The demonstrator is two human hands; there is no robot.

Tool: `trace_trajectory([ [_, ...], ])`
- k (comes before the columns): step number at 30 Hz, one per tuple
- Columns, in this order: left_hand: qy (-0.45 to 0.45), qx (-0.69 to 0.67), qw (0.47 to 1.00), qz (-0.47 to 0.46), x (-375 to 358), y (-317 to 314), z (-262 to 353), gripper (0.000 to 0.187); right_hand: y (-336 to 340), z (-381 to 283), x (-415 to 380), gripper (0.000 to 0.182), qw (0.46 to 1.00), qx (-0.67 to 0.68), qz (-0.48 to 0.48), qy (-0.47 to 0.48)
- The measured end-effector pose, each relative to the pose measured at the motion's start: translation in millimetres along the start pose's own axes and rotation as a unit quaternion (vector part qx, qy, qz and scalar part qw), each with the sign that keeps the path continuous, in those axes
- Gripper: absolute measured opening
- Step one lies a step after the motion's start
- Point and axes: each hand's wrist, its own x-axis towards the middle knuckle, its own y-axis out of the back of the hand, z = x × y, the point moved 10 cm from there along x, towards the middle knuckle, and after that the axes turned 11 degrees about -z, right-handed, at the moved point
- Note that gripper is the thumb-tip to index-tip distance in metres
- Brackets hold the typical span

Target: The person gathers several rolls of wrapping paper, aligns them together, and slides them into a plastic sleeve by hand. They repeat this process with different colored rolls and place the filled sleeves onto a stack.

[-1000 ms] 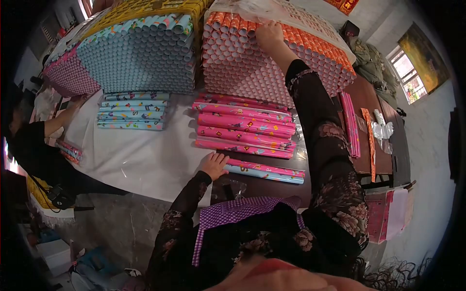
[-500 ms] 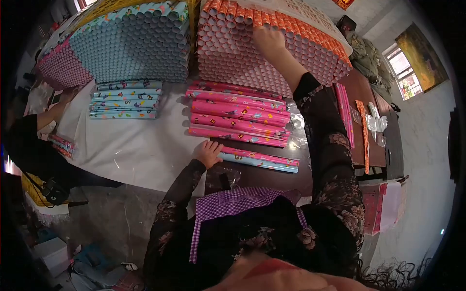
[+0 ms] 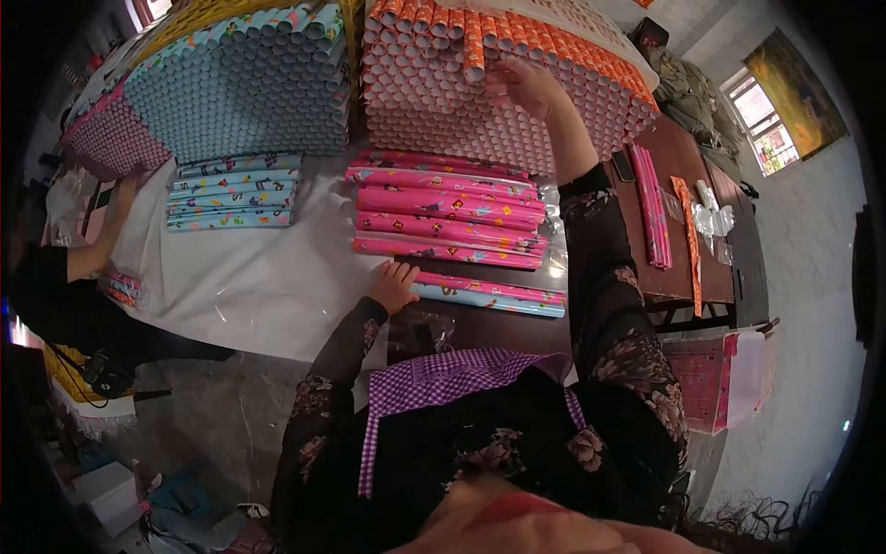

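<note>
My left hand [image 3: 395, 284] is closed round the left ends of a pink roll [image 3: 498, 287] and a light-blue roll [image 3: 503, 301], which lie side by side. My right hand [image 3: 526, 88] is raised before the big stack of orange rolls [image 3: 517, 32], its fingers apart and holding nothing. Just left of its fingertips, one orange roll [image 3: 473, 51] sticks out from the stack, open end toward me. Between the stack and my left hand lie several pink patterned rolls [image 3: 448, 203] in rows.
Light-blue rolls [image 3: 231, 194] lie on the white sheet [image 3: 249, 291], below a blue stack [image 3: 240, 97]. At the left is another person's arm [image 3: 109, 226]. The brown side table [image 3: 674, 166] holds pink rolls [image 3: 652, 208], an orange strip [image 3: 688, 245] and a phone [image 3: 624, 166].
One orange roll now juts out of the stack. My right hand has come down and slightly right, off the roll ends, and its fingers have opened. The other person's arm has moved.
</note>
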Motion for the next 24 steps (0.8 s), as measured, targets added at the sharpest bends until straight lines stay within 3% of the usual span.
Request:
trace_trajectory([
  [1,-0.002,0.002,1.000,0.000,0,3,1,0.071,7,7,12,0.042,1.000,0.001,0.001,0.002],
  [3,0.007,0.004,1.000,-0.002,0,9,1,0.069,7,30,41,0.052,0.991,0.124,-0.008,-0.039],
  [5,0.001,0.001,1.000,0.004,0,5,-1,0.069,-15,8,50,0.059,0.995,0.094,-0.008,0.019],
  [8,-0.007,-0.007,1.000,0.006,-1,3,-1,0.068,-35,4,75,0.059,0.977,0.200,-0.053,0.051],
  [10,-0.009,-0.006,1.000,0.008,0,4,-2,0.069,-36,19,84,0.051,0.933,0.361,0.002,0.007],
  [15,-0.004,-0.012,0.999,-0.047,1,-2,-3,0.068,-33,29,99,0.032,0.870,0.485,-0.036,0.083],
  [17,-0.008,-0.026,0.999,-0.045,2,-4,-2,0.067,-31,36,100,0.031,0.873,0.476,-0.071,0.077],
  [21,0.005,-0.037,0.997,-0.063,4,-6,-2,0.066,-57,30,54,0.028,0.882,0.462,-0.053,0.084],
  [24,-0.001,-0.016,1.000,-0.017,2,3,0,0.067,-82,44,7,0.032,0.885,0.459,-0.057,0.051],
])
